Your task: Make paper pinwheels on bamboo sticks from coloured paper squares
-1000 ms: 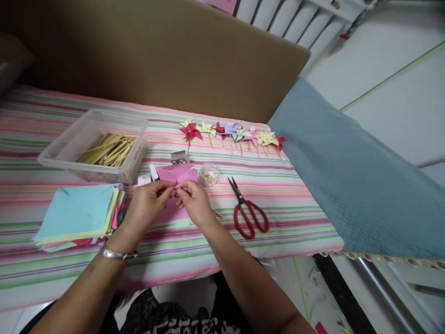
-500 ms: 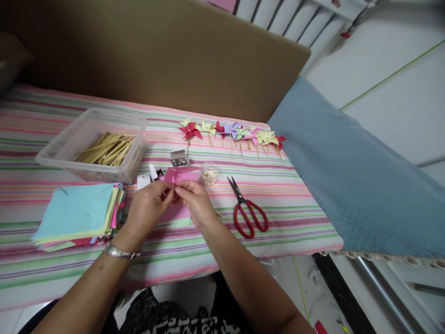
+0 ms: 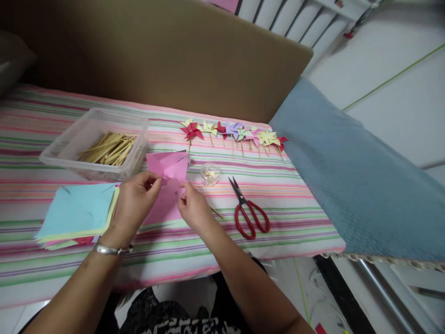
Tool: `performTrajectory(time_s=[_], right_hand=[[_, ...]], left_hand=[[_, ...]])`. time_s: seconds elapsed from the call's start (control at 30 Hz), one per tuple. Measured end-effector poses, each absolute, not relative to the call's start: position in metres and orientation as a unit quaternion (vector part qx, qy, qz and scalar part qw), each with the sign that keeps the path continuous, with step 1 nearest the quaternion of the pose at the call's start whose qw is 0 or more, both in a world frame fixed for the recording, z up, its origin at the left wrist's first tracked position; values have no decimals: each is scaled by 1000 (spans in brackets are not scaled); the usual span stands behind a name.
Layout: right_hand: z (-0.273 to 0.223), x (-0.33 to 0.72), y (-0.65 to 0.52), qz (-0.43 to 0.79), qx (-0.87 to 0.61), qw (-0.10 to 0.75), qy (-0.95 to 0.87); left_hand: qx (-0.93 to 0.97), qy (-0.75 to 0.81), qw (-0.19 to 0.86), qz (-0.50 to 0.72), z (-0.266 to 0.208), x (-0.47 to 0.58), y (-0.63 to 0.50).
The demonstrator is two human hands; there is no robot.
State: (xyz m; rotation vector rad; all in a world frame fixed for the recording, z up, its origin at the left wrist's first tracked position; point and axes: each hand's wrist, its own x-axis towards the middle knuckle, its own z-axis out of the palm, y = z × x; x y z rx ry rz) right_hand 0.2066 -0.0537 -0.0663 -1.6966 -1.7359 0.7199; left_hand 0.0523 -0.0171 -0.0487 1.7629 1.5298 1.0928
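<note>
My left hand (image 3: 137,197) has its thumb and forefinger pinched on the lower left of a pink paper square (image 3: 168,162) with slits cut in it, held up off the table. Close by that paper's lower right side, my right hand (image 3: 196,204) has its fingertips pressed together; what is between them, if anything, is too small to make out. Under the hands lies another pink sheet (image 3: 165,206). A clear round tub (image 3: 210,174) of small pale pieces stands just beyond my right hand, and a short wooden stick (image 3: 216,212) lies beside it.
Red-handled scissors (image 3: 247,213) lie to the right. At the left are a stack of coloured paper (image 3: 78,208) and a clear plastic box (image 3: 57,155) with wooden sticks (image 3: 109,149). Several paper pinwheels (image 3: 233,130) line the back, before a cardboard panel (image 3: 156,55).
My hands have drawn apart, the left moving leftward and the right slightly down. The pink paper, earlier bunched at my fingertips, now shows spread out and covers the small box of metal pins.
</note>
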Motion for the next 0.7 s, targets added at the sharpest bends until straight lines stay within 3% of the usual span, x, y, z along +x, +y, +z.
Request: performTrajectory(time_s=[0.13, 0.27, 0.37, 0.57, 0.7], right_hand=[[-68, 205, -57, 183, -649, 199, -712], [-68, 209, -55, 187, -650, 180, -714], [-63, 219, -53, 226, -652, 225, -688], [-39, 226, -61, 196, -614, 437, -628], [-33, 223, -65, 151, -595, 432, -661]], left_hand=[[606, 568, 347, 435, -49, 46, -12], [611, 562, 356, 428, -50, 44, -10], [617, 554, 363, 424, -48, 44, -10], [634, 556, 373, 387, -36, 54, -18], [644, 553, 383, 363, -30, 63, -23]])
